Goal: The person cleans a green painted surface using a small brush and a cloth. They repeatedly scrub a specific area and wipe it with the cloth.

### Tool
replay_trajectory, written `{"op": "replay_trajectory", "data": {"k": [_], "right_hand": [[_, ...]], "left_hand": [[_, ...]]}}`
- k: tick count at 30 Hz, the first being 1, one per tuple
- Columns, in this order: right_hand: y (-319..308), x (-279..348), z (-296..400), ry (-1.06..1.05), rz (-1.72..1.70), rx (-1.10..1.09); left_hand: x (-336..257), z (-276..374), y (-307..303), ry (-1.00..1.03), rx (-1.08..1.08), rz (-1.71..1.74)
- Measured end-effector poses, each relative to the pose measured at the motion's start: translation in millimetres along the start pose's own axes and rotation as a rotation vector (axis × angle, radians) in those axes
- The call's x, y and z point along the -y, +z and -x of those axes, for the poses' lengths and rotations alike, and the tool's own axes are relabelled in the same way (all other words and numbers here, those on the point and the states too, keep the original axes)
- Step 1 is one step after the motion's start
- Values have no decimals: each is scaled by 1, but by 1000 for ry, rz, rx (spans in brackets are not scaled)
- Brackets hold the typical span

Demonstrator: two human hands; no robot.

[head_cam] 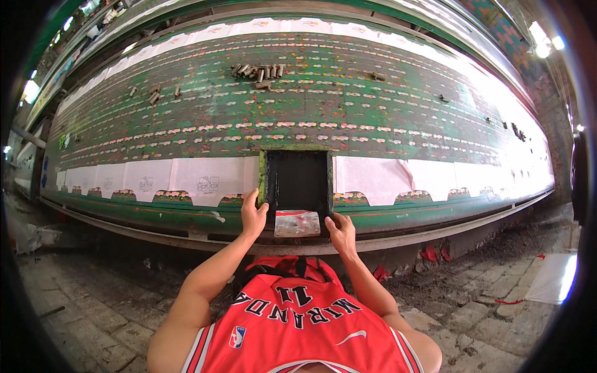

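A small screen-printing frame (262, 179) lies at the near edge of the long green table, with dark ink covering its inside. My left hand (254, 215) grips its left side, thumb toward the inside. On the lower right corner, my right hand (342, 231) holds the other side. A flat squeegee (297, 224) with a paint-stained face rests in the near end of the frame, between my hands. To the left, pale fabric pieces (208, 179) carry outlined cartoon figures. The fabric pieces (371, 177) on the right show no visible print. What lies under the frame is hidden.
The printing table (224, 112) bears rows of colored paint marks. Several short brown cylinders (261, 72) lie in a heap beyond the frame, with others scattered aside. More fabric (289, 25) lines the far edge. A metal rail (392, 242) runs along the near side above a brick floor (466, 321).
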State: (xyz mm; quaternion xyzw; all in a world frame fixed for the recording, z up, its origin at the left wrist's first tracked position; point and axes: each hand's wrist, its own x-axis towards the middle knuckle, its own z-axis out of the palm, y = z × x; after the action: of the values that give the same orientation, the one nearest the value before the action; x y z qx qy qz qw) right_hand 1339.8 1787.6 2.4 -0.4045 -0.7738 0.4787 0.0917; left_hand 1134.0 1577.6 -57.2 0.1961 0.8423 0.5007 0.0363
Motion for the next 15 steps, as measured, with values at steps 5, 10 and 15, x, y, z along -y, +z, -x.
{"op": "replay_trajectory", "data": {"k": [5, 10, 15], "right_hand": [[7, 42, 19, -595, 188, -72], [14, 65, 14, -875, 471, 253], [26, 73, -4, -889, 480, 146]], "left_hand": [[-1, -3, -4, -35, 61, 14], [-2, -7, -6, -68, 81, 45], [-3, -8, -9, -84, 93, 111]]}}
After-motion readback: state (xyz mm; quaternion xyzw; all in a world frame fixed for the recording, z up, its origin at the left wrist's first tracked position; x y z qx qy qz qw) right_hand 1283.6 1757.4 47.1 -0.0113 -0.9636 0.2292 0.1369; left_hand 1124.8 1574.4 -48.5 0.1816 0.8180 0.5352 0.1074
